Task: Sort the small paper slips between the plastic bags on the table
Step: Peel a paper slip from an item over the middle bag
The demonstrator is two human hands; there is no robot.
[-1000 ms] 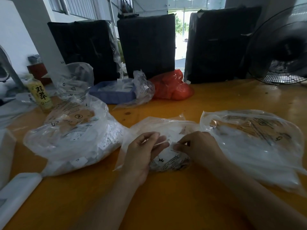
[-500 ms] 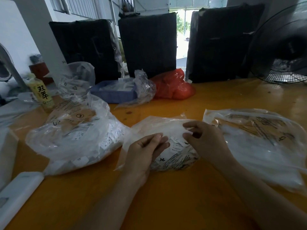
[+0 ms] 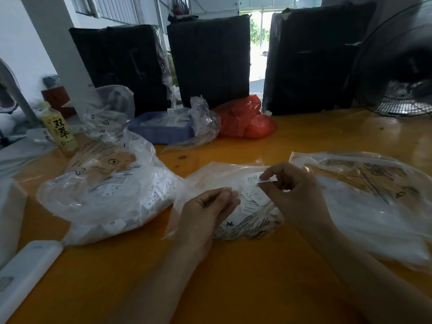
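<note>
Three clear plastic bags lie across the orange tabletop [image 3: 233, 288] in the head view: a full left bag [image 3: 102, 188] stuffed with white slips, a smaller middle bag [image 3: 236, 206] directly in front of the person, and a flatter right bag [image 3: 374, 202].

The right hand [image 3: 297, 195] hovers over the middle bag, its grip closed to a fine pinch: thumb and forefinger meet on the edge of one small paper slip [image 3: 253, 178], lifted just above the bag's plastic, while the other fingers curl loosely behind. The left hand [image 3: 205, 211] rests on the near left part of the middle bag; its fingers are drawn together and bent, seemingly gathering the plastic, though whether they truly pinch it I cannot tell. More printed slips show through the middle bag between the two hands.

Farther back on the tabletop stand a blue tray [image 3: 161, 129] with a crumpled clear bag beside it, a red plastic bag [image 3: 245, 120], and a yellow-labelled bottle [image 3: 59, 129] at the left. Black wrapped bundles [image 3: 208, 61] stand behind them, and a fan [image 3: 402, 66] sits at the right edge. A white flat object [image 3: 25, 272] lies at the near left.
</note>
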